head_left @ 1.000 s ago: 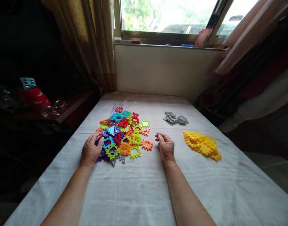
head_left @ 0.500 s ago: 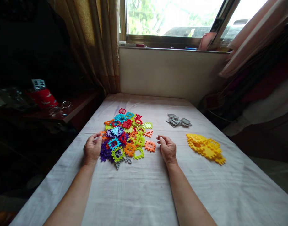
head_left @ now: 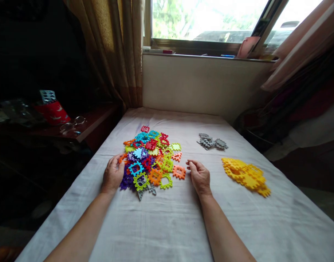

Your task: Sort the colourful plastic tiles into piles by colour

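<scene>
A heap of colourful plastic interlocking tiles [head_left: 155, 176] with notched edges lies in front of me, in purple, orange, lime, blue and red. My left hand [head_left: 113, 176] rests at the heap's left side, loosely curved, fingertips next to an orange tile [head_left: 123, 158]; whether they touch it I cannot tell. To the right of the heap, my right hand [head_left: 200, 177] lies on the sheet, fingers half bent and thumb apart, with nothing visible in it. Nearest to it is a light orange window-shaped tile [head_left: 179, 172], a small gap away.
Yellow tiles [head_left: 247, 176] lie in a separate pile at the right, and grey tiles [head_left: 207, 142] in a smaller one farther back. All rest on a pale sheet [head_left: 156, 229]. A dark side table [head_left: 97, 118] at left carries a red container [head_left: 53, 112] and eyeglasses [head_left: 73, 124].
The whole view has shifted a little, so everything appears slightly farther right. Both hands keep nearly the same place beside the heap; no tile has visibly moved.
</scene>
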Action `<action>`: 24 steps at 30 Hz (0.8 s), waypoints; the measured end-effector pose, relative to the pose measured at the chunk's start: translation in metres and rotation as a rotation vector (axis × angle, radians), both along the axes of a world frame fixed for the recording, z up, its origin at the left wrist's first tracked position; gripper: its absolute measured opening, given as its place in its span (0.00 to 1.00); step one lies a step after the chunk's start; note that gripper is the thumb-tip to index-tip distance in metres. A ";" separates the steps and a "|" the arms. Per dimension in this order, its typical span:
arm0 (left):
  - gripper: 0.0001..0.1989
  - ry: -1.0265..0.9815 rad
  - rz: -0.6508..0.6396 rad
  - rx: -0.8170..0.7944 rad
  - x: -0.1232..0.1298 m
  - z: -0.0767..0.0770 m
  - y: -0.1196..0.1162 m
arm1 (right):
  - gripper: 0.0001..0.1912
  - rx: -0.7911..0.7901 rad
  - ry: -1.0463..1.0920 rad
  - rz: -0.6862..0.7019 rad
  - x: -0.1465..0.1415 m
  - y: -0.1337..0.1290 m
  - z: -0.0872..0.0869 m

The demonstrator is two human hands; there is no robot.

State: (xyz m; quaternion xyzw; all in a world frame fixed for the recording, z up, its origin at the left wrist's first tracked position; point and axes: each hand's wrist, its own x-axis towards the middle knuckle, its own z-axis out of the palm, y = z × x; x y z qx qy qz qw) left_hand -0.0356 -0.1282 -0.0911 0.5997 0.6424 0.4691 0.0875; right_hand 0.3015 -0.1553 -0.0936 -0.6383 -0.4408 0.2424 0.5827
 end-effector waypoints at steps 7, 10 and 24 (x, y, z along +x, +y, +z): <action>0.18 0.020 -0.012 0.056 0.002 0.000 -0.004 | 0.24 0.096 -0.408 0.104 -0.027 -0.005 -0.008; 0.20 0.081 -0.029 0.095 0.006 -0.002 -0.003 | 0.23 0.156 -0.479 0.210 -0.050 -0.001 -0.011; 0.21 0.096 -0.075 0.075 0.011 0.000 -0.013 | 0.24 -0.236 -0.684 0.168 -0.044 0.134 0.027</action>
